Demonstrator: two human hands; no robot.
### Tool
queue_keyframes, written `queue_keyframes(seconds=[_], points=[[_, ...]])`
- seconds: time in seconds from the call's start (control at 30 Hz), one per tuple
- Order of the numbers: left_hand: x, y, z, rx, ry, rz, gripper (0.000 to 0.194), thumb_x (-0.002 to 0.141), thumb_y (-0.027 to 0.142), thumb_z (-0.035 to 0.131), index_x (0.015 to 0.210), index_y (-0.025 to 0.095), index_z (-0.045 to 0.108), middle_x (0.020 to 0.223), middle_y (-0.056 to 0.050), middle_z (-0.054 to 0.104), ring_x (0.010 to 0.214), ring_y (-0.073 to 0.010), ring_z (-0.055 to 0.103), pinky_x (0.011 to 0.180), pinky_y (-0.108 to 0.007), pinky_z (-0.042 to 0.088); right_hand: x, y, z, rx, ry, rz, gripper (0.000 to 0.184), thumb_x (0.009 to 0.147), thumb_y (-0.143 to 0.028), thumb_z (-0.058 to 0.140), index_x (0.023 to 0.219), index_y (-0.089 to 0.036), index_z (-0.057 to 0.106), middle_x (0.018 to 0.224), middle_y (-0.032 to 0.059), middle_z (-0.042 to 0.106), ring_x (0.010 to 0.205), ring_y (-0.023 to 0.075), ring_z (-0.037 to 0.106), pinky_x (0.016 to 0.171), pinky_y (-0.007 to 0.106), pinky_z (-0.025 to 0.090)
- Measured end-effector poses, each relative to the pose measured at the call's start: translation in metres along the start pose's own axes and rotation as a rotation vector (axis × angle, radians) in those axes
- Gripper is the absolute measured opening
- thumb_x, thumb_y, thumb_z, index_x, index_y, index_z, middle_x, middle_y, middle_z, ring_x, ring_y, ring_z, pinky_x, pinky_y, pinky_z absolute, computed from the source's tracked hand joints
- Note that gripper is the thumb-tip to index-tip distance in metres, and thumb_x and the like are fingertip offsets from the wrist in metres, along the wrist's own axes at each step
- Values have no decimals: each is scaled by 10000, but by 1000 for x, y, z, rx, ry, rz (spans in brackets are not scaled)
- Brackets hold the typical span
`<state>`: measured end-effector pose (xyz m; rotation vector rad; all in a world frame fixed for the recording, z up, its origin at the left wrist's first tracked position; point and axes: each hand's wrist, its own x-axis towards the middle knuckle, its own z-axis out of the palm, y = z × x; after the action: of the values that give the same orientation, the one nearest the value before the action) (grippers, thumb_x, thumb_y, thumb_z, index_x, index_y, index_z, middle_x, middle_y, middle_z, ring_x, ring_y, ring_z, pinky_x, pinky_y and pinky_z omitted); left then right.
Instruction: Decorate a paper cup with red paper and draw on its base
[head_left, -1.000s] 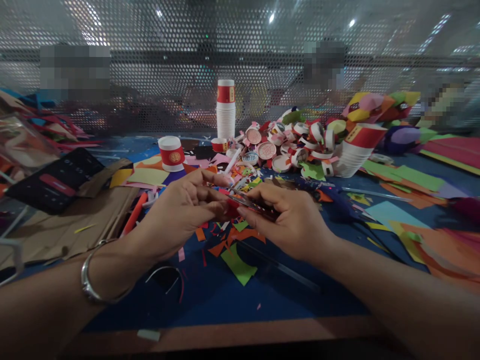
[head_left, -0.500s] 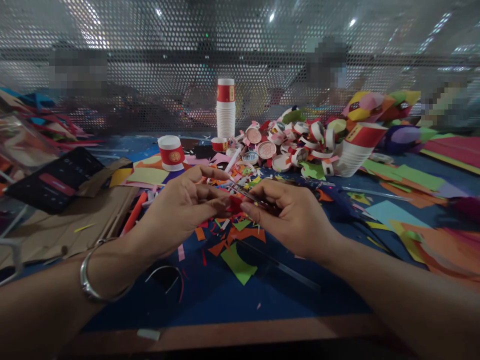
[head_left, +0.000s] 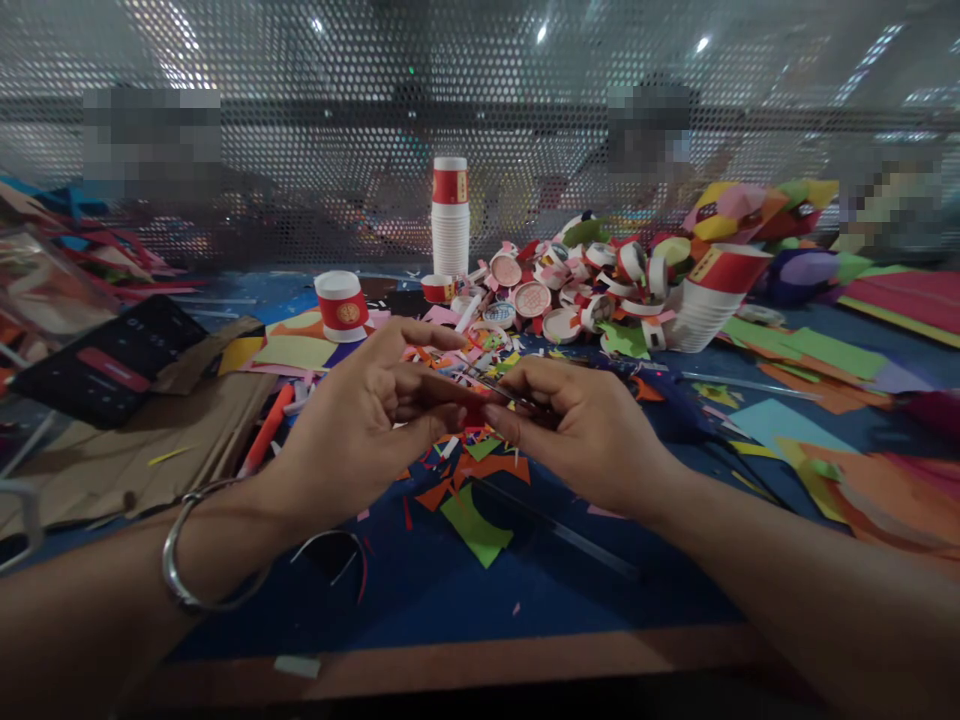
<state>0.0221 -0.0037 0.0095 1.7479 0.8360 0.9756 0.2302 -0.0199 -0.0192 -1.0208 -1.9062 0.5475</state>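
One red pc [head_left: 474, 410] was pinched by L hand [head_left: 349, 420]; R hand [head_left: 596, 430] gripped a thin dark tool [head_left: 511, 396] above paper scraps [head_left: 480, 525] on blue-topped counter [head_left: 435, 600].

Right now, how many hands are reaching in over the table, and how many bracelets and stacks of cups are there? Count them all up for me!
Hands: 2 (left hand, right hand)
Bracelets: 1 (silver bracelet)
Stacks of cups: 2 (straight stack, leaning stack)
Total: 5
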Motion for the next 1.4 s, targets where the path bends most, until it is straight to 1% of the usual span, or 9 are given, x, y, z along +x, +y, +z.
queue_keyframes(seconds=[0.2,0.27,0.37,0.5,0.6,0.73,0.8,1.03,1.4], points=[[2,-3,-2,-51,-11,31,487,804,129,760,1212,225,511,871,-9,786,884,-224,792,863,-341,637,2,-2,-1,96,-5,66,172,917,-283,696,809,-165,631,653,-59,514,555,68,409,502,224,322],[3,-4,-2,-75,-21,73,485,816,114,751,1212,232,497,882,1,785,896,-207,790,880,-325,632,3,-3,-2,165,-17,89,139,891,-257,732,837,-162,647,665,-64,527,546,61,396,501,223,317],[3,-5,-3,-40,-13,121,495,813,94,754,1198,248,484,895,12,784,886,-187,787,814,-267,625,5,-5,-3,268,-48,125,125,864,-243,769,866,-161,675,702,-57,568,576,64,430,526,219,331],[3,-4,-3,19,17,155,515,803,94,767,1191,259,471,883,26,771,830,-155,770,743,-224,602,7,-4,-3,366,-74,184,182,860,-304,776,817,-157,677,675,-50,552,605,82,455,542,223,341],[4,-3,-3,-26,33,96,516,794,116,781,1192,252,482,888,20,768,820,-153,763,721,-218,593,7,-3,-3,380,-65,203,212,845,-334,788,810,-156,677,677,-44,550,604,88,449,538,228,342],[6,-3,-5,-148,46,-107,461,814,192,786,1183,224,511,827,3,768,765,-169,760,680,-233,586,7,-1,-3,378,-64,187,207,833,-326,795,807,-161,672,668,-45,549,601,92,456,545,229,359],[6,-4,-6,-178,37,-155,442,834,225,783,1189,218,520,820,-6,768,749,-173,758,695,-257,594,7,-1,-3,363,-66,184,199,833,-318,787,803,-164,665,659,-46,550,594,93,456,538,230,359],[6,-9,-6,-119,39,-120,502,773,212,854,1158,218,532,807,-15,768,762,-187,749,725,-289,597,7,-1,-1,290,-85,153,151,889,-288,705,815,-166,657,678,-36,579,602,94,471,542,234,363],[5,-3,-7,-224,40,-163,508,745,89,816,1153,217,542,815,16,772,735,-125,733,702,-204,589,6,-2,-2,313,-58,152,261,886,-410,737,823,-167,665,681,-33,569,599,98,470,543,242,358]])
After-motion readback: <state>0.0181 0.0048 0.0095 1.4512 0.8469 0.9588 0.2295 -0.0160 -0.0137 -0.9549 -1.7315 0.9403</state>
